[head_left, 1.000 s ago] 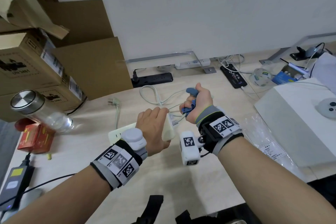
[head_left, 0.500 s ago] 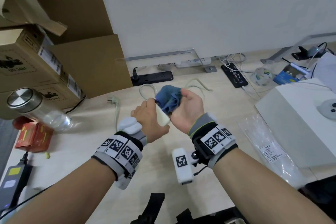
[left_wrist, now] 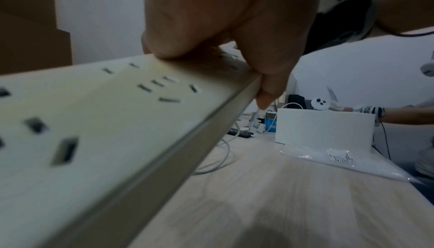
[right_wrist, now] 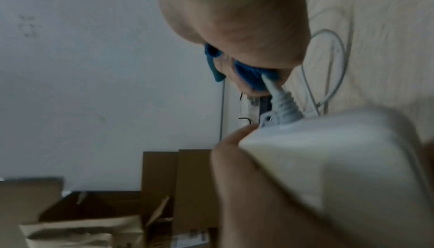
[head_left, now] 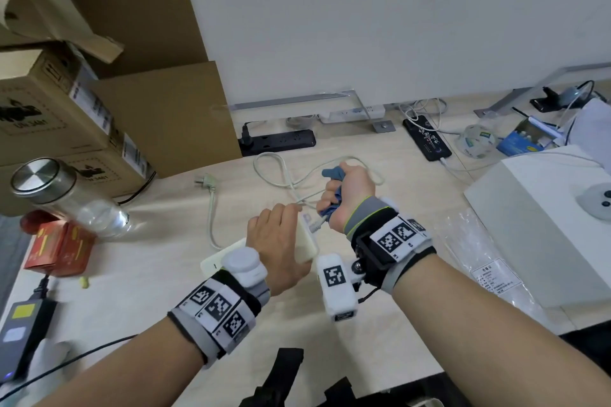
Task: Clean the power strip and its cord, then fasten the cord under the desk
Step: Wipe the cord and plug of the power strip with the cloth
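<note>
In the head view my left hand (head_left: 281,235) grips the white power strip (head_left: 305,243) near its cord end and holds it tilted above the desk. In the left wrist view its fingers (left_wrist: 223,29) curl over the socket face of the strip (left_wrist: 105,122). My right hand (head_left: 344,195) is a fist around a blue cloth (head_left: 332,172). The cloth is wrapped on the white cord (head_left: 271,172), just beyond the strip. In the right wrist view the cord (right_wrist: 281,101) runs from the strip (right_wrist: 328,150) into the cloth (right_wrist: 246,77). The cord loops on the desk and ends at its plug (head_left: 205,180).
Cardboard boxes (head_left: 158,116) stand at the left, with a steel-lidded bottle (head_left: 66,198) and a red box (head_left: 56,249) in front. A black power strip (head_left: 277,142) lies at the back. A white box (head_left: 545,218) and a plastic bag (head_left: 479,268) are at the right.
Half a second ago the right hand pressed the cloth onto the strip's end, both hands raised. Now the hands are lower and the right fist holds the cloth round the cord.
</note>
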